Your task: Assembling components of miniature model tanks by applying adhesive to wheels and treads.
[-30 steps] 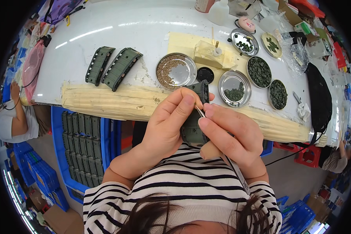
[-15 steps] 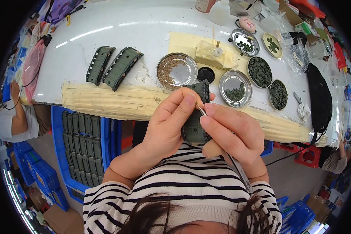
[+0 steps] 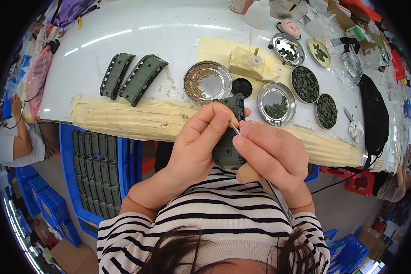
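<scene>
"How far along is this?"

"Partway through one piece, I'd judge: the dark green curved piece is clamped in the left hand, between the striped shirt and the near edge of the table."

"And the right hand?"

"Thumb and finger pinch together on a slim metal tool, its tip at the left fingertips. Whatever is at that tip is too small to tell."

"What's done, what's left?"

"Two similar pieces lie to the left, perhaps done. More pieces fill a blue crate; done or waiting, I can't tell. Loose brown bits remain in a round dish."

"Which way does the held one point?"

"Its long axis runs away from the body, the far end leaning slightly right, a ridged edge facing right. The left hand hides part of it; front from back, I can't tell."
</scene>
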{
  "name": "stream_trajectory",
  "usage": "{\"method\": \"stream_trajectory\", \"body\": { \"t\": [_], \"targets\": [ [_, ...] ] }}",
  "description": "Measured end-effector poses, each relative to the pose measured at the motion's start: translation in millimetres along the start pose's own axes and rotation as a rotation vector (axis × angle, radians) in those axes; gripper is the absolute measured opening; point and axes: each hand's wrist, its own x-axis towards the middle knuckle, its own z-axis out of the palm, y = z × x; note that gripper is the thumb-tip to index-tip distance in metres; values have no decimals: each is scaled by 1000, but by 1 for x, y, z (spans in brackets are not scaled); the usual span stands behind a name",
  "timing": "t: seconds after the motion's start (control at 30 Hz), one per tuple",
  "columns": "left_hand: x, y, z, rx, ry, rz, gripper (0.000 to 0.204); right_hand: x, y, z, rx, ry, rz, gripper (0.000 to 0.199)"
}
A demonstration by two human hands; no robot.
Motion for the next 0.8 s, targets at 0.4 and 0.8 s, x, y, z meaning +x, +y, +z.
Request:
{"method": "stream_trajectory", "body": {
  "t": [0.4, 0.8],
  "targets": [
    [-10, 28, -18, -237, 26, 62, 73, -11, 35, 4, 204, 120, 686, 11],
    [-15, 35, -28, -361, -10, 82, 45, -10, 43, 13, -64, 6, 590, 11]
  ]
}}
